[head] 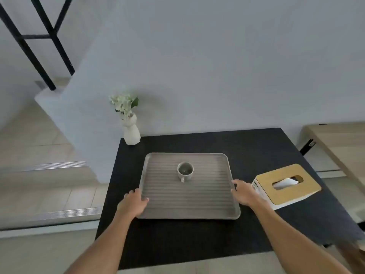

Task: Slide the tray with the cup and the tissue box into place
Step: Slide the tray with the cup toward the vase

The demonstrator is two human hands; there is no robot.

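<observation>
Pushing evenly should keep the tray (187,204) square and the cup (185,171) at its middle upright; the left hand (132,203) clasps the left rim, thumb on top, and the right hand (244,192) grips the right rim. The tissue box (286,186) sits just right of the tray on a black table (177,244) against a white wall (217,66), with a vase (131,132) at the far left corner.

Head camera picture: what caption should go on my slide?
Left hand and right hand grip a grey tray with a cup on it, tissue box beside it on the black table.
</observation>
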